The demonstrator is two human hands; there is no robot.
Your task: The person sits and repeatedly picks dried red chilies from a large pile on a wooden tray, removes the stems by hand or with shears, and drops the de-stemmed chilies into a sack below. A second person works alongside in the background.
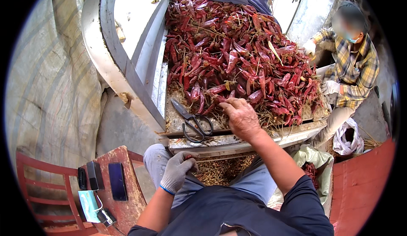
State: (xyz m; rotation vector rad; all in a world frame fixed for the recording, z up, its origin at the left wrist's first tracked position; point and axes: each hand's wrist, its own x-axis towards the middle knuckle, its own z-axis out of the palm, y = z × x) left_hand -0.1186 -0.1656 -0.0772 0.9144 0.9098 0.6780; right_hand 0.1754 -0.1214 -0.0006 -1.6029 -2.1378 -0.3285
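Observation:
A large heap of dried red chili peppers (232, 61), mixed with stalks, covers the metal-edged bed in front of me. My bare right hand (243, 116) reaches to its near edge, fingertips at the peppers; whether they grip one is hidden. Over my lap, my left hand (178, 169) wears a grey knit glove with a blue cuff. Its fingers are curled, and a bit of a dark red chili pepper (189, 156) shows between them. Black-handled scissors (192, 121) lie on the bed's front edge, left of my right hand, blades pointing away.
Opposite on the right sits a person (348, 57) with white gloves at the heap. Stalk litter (222, 170) lies below the bed. A pale sack (324, 162) holds peppers at my right. On my left, a worn red wooden surface (132, 178) carries a phone (117, 181) and face mask (89, 205).

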